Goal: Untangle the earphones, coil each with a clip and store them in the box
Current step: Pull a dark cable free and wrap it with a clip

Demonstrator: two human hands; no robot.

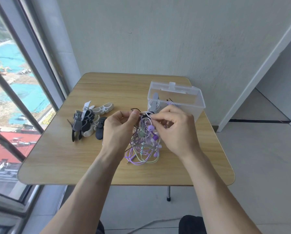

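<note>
The wooden table (60, 159) serves as the reference. Nearest its front edge, the loose lower loops of the tangled earphones (143, 144) lie on the surface: purple, mint, white and dark cords, with purple earbuds and a plug end visible. The upper part of the tangle is lifted above the table centre. The left hand (119, 127) pinches dark and white cords at the top of the bundle between thumb and curled fingers. The right hand (173, 127) pinches a white cord at the same point, fingers curled round it; the two hands are nearly touching. On the table's left side, just beyond the left hand, lies a pile of cord clips (89, 120) in black, grey and white. At the far right corner stands the clear plastic box (192, 102), lid open, holding one coiled white set with a grey clip and some purple cord. No brand, label or readable writing is visible on any item.
</note>
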